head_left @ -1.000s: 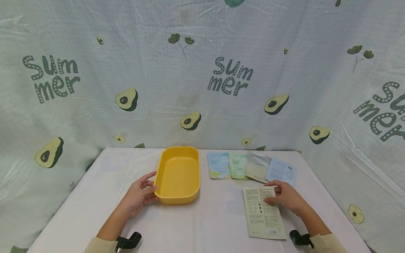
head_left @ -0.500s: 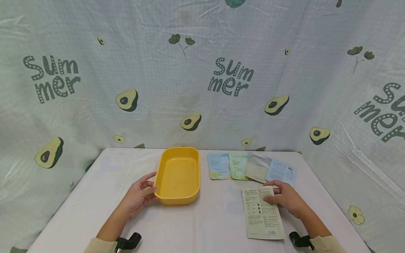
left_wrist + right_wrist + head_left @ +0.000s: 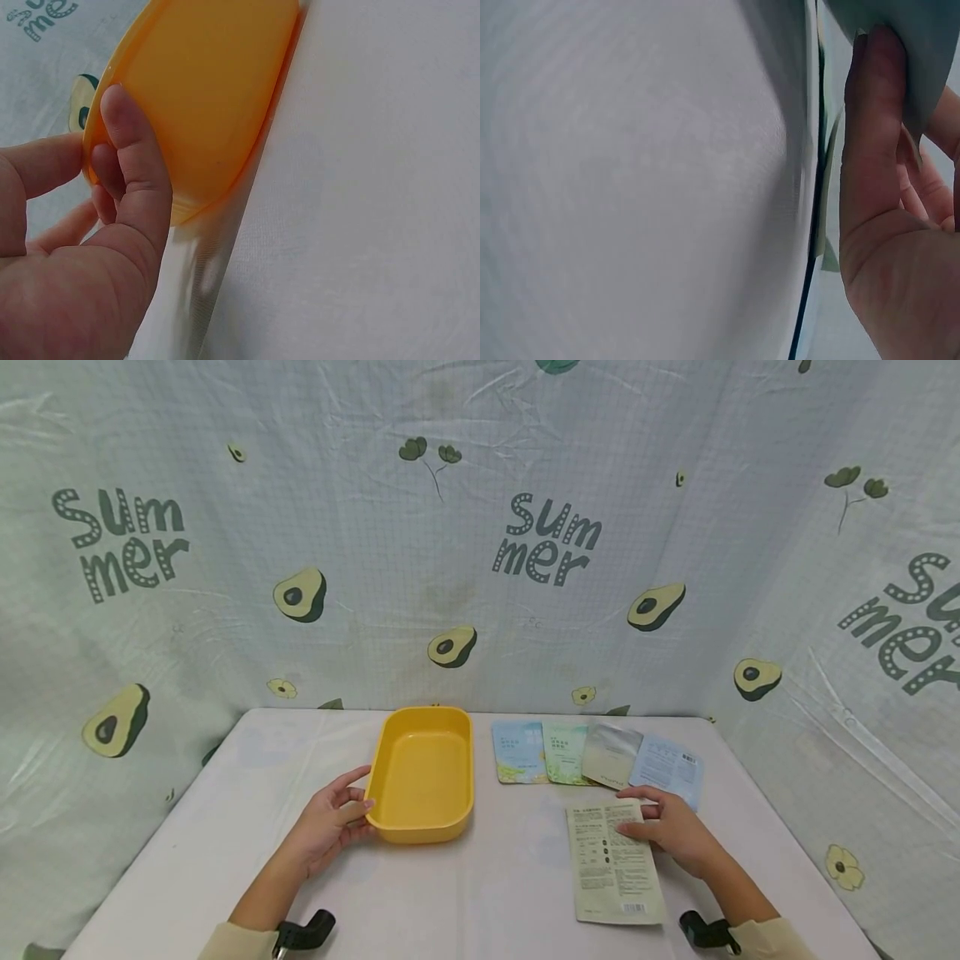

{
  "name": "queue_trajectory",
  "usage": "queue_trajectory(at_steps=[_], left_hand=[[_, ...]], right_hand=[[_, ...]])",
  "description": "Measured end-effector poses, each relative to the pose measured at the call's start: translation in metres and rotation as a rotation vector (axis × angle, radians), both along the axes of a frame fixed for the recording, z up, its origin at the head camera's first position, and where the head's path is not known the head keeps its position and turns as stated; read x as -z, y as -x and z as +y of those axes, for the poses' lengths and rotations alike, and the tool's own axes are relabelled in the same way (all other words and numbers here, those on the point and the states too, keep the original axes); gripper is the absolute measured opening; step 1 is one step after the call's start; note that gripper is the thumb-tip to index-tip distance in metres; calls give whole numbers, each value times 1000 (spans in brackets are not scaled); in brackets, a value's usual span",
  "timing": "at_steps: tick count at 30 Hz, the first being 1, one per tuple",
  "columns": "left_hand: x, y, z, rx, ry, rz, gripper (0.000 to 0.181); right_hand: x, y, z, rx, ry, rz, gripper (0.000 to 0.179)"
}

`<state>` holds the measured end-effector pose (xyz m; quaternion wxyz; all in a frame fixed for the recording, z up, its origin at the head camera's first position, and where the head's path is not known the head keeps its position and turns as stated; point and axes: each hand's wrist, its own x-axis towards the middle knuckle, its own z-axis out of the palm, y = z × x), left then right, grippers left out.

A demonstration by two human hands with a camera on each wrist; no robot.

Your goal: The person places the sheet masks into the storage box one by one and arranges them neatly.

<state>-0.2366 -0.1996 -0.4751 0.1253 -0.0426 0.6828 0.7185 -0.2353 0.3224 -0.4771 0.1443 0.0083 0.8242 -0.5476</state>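
Observation:
My left hand (image 3: 328, 827) pinches the near left rim of a yellow plastic tray (image 3: 420, 835). In the left wrist view the thumb (image 3: 135, 142) lies over the inside of the tray wall, with fingers outside it. On the right, my right hand (image 3: 678, 831) holds a pale beige sheet mask packet (image 3: 615, 868) by its upper right edge, printed side up with a barcode at the bottom. The right wrist view shows the thumb (image 3: 877, 97) against the packet's face (image 3: 922, 52), the other fingers partly hidden behind. Whether the packet touches the table cannot be told.
Behind the right hand several packets lie in an overlapping row: a blue one (image 3: 519, 753), a green one (image 3: 564, 756), a silver one (image 3: 611, 756) and a light blue one (image 3: 667, 768). A white cloth covers the table (image 3: 510, 877). Patterned curtains (image 3: 360, 527) enclose it.
My right hand has shifted slightly to the left with the beige sheet mask packet. The left hand and the yellow tray stay in place.

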Motion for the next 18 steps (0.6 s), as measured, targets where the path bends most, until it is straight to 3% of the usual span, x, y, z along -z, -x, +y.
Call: queue_trajectory(at_steps=[18], left_hand=[[-2, -1, 0, 2, 9, -1, 72]], right_hand=[[0, 1, -17, -20, 119, 42, 71]])
